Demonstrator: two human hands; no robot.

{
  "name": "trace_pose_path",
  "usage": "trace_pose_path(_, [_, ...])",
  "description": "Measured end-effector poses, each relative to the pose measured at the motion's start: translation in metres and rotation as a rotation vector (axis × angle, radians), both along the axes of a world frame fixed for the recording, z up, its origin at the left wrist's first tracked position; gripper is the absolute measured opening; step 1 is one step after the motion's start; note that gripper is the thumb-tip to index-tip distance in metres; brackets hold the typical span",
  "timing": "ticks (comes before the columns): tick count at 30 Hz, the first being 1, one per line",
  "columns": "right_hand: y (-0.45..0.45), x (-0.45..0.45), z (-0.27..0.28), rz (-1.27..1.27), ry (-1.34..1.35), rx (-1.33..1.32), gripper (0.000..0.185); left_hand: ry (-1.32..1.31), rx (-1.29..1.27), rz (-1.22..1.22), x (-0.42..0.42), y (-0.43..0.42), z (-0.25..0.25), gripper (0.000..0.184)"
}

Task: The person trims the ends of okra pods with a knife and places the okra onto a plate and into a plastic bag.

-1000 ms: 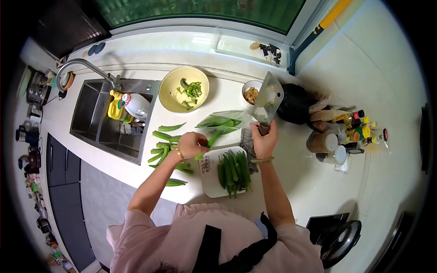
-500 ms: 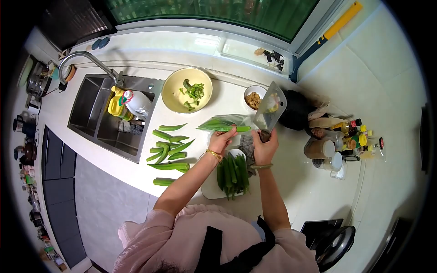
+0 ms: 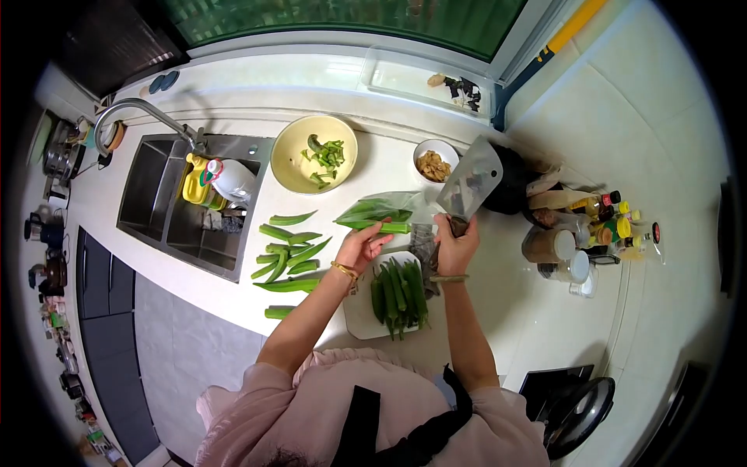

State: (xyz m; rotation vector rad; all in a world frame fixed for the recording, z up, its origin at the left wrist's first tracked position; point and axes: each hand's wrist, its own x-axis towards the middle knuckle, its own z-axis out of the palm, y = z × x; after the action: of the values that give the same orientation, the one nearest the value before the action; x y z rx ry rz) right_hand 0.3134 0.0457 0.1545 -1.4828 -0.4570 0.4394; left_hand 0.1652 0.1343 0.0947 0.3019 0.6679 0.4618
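Note:
My left hand (image 3: 362, 247) is palm partly up, with its thumb and fingers around a green okra pod (image 3: 397, 228). Just beyond that pod lies a clear plastic bag (image 3: 401, 201) with more okra inside. A wide-bladed cleaver (image 3: 473, 180) is gripped by its dark handle in my right hand (image 3: 457, 247), blade tilted up and away. Below and between my hands, trimmed-looking okra (image 3: 399, 296) lies in a row on a white tray (image 3: 359, 315). Left of my left hand, several loose okra pods (image 3: 286, 251) are spread on the counter.
A cream bowl (image 3: 289, 159) holds green okra pieces. Behind the cleaver stands a small white bowl (image 3: 433, 165) of brownish food. To the left is a steel sink (image 3: 148, 183) containing jugs. Bottles and jars (image 3: 576, 241) crowd the right side; a dark grey cloth (image 3: 422, 249) lies beside the tray.
My left hand has shifted slightly left and down and turned more palm-up, the okra pod still in its fingers. The cleaver stays in my right hand, its blade leaning a little differently.

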Motion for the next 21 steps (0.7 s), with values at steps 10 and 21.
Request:
trace_pose_path(10, [-0.009,-0.015,0.003,0.059,-0.036,-0.002,0.019,-0.001,-0.326,0.169,0.019,0.02,-0.023,0.021])
trace_pose_path(21, [-0.007,-0.017,0.011,0.069,0.001,0.037,0.018,-0.049,-0.325,0.302,0.034,0.002,-0.028,0.032])
